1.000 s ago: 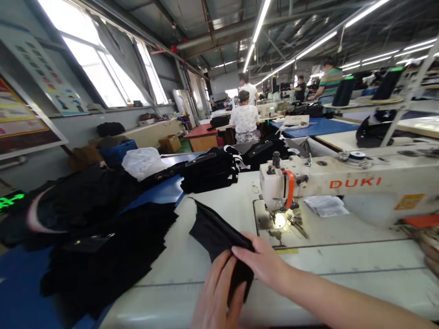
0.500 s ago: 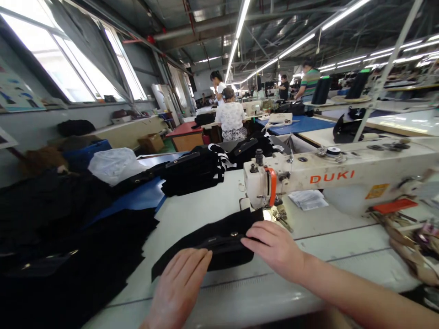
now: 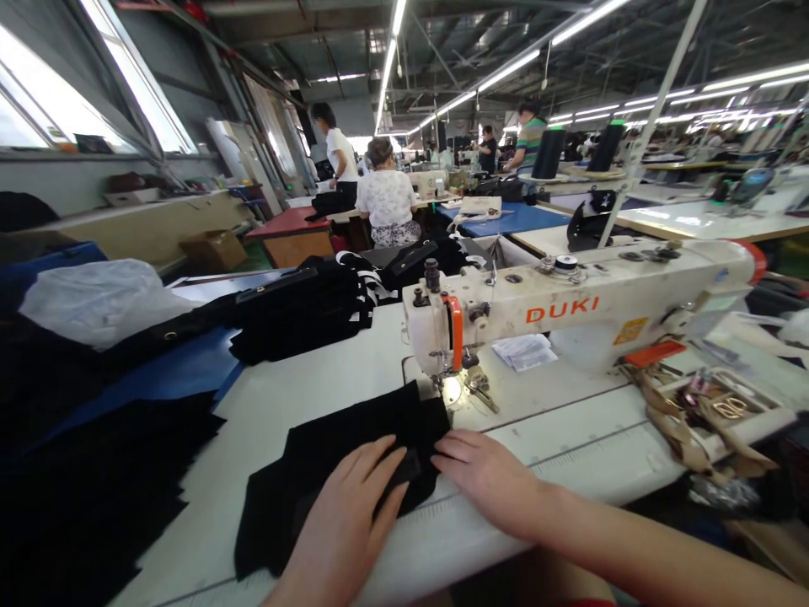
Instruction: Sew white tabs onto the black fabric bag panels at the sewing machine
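Note:
A black fabric piece point(image 3: 354, 421) with a stepped outline lies on the white sewing table, its far right corner close to the needle area of the sewing machine point(image 3: 506, 308). My left hand point(image 3: 354, 514) is closed on its near part, and a dark strip shows between the thumb and fingers. Along the right edge of the cloth, the fingertips of my right hand point(image 3: 486, 476) grip it, close together. What lies under both palms is hidden. A small lamp lights the plate beside the presser foot.
Stacked black pieces point(image 3: 303, 303) with white strips lie beyond the table. More black cloth point(image 3: 107, 489) spreads at left, near a white plastic bag point(image 3: 104, 295). Folded papers point(image 3: 524, 350) lie under the machine arm; a parts tray point(image 3: 752, 409) is at right. Several people work farther back.
The view has swung right. The black piece now shows its plain, stepped side; the metal fitting seen on it before is out of sight. Both hands remain on it.

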